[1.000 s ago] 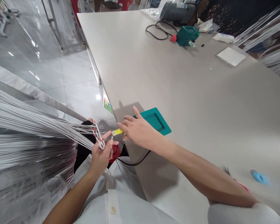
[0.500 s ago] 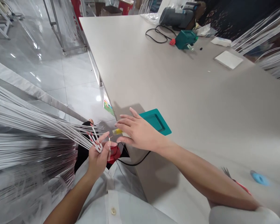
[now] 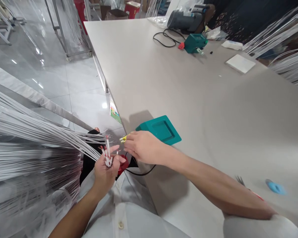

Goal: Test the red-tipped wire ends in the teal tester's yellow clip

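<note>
Left hand point(image 3: 104, 175): thumb and fingers close round several short white wires point(image 3: 108, 161) with red ends, in the near left, off the table's edge.
Right hand point(image 3: 145, 147): fingers curl over the left end of the green box point(image 3: 175, 132); whether they grip or only rest, I cannot tell.
Yellow piece point(image 3: 124, 139): juts left past the right fingertips, pale prongs at its tip.
Box: lies on the table point(image 3: 188, 86) by its left edge, recess facing up.
Wires' feel: probably light and springy, likely to slip or fan out; best pinched low on the white part, clear of the thin red ends.
Box's feel: likely rigid and fairly steady; its sides look the surest hold.
Bundle point(image 3: 52, 132): long white strands left of the left hand, probably bendy and easily tangled.
</note>
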A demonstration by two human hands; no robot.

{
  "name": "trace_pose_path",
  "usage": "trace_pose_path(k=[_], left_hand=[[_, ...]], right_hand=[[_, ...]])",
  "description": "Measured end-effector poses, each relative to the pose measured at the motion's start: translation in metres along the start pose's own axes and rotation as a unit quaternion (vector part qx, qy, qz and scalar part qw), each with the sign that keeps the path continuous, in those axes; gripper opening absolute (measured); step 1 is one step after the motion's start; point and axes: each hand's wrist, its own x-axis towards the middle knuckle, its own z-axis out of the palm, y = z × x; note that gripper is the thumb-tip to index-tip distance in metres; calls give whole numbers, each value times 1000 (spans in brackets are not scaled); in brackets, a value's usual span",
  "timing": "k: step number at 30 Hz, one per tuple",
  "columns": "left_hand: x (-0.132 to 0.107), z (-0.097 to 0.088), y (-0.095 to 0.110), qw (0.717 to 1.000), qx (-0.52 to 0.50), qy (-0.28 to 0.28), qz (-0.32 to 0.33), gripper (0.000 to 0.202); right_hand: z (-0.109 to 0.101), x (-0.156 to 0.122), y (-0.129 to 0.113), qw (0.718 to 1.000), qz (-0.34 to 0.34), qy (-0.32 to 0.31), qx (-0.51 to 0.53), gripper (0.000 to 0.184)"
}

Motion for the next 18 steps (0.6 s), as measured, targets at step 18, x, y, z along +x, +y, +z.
trace_pose_path(k=[18], left_hand=[[0,1,6,1000,-24,1,7,28]], right_hand=[[29,10,-9,990,-65,125,-6,29]])
